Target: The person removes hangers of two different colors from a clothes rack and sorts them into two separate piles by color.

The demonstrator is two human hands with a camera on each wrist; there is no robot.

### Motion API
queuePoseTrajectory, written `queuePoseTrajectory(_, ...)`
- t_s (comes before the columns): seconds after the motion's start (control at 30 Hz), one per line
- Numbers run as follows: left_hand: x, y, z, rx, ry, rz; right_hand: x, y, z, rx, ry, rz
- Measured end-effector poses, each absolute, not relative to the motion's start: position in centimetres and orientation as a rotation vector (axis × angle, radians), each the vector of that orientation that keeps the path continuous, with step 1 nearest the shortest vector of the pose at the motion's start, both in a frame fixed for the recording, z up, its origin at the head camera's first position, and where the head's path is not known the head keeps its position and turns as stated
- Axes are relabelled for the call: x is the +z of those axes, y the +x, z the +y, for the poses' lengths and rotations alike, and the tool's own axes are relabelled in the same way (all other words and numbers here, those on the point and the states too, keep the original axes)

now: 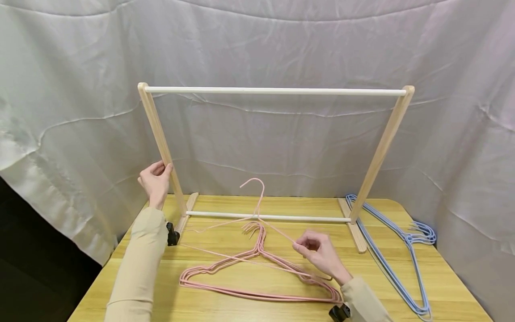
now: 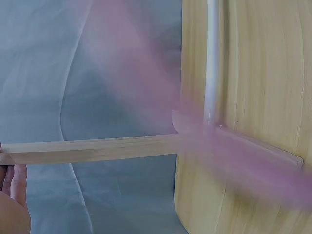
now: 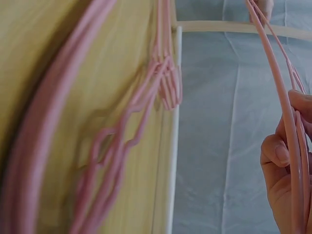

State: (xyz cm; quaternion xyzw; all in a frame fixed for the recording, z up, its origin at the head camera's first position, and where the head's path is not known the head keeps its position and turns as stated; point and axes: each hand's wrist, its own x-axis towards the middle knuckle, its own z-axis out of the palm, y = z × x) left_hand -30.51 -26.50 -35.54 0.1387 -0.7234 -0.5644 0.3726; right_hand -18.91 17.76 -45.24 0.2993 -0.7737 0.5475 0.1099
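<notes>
My right hand (image 1: 318, 252) pinches one shoulder of a pink clothes hanger (image 1: 277, 229), lifted above the table with its hook (image 1: 257, 181) pointing up. In the right wrist view, the fingers of that hand (image 3: 282, 161) curl round the pink wire (image 3: 285, 102). Several more pink hangers (image 1: 257, 295) lie stacked on the table beneath it. My left hand (image 1: 156, 181) grips the left wooden upright (image 1: 157, 125) of a clothes rack, about halfway up. The left wrist view catches its fingers (image 2: 18, 185) at the post, with a blurred pink hanger (image 2: 243, 170) crossing close in front.
The rack has a white top rail (image 1: 273, 91) and a white lower bar (image 1: 297, 218) between two wooden feet. Blue hangers (image 1: 386, 264) lie on the wooden table (image 1: 217, 308) by the rack's right foot (image 1: 358, 237). Grey curtain (image 1: 273, 143) hangs behind and at both sides.
</notes>
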Motion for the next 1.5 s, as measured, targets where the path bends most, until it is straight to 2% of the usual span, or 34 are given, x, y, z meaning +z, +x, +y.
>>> queuePoseTrajectory(0.63,-35.5,-30.4,-26.5,-1.456,0.377,-1.860,-48.1,-17.8,18.4,1.492,0.870,-2.516)
queuePoseTrajectory(1.5,-35.6,-30.3,-26.5,-1.450,0.365,-1.860,-49.7,-17.4,18.0,1.242,0.784,-2.668)
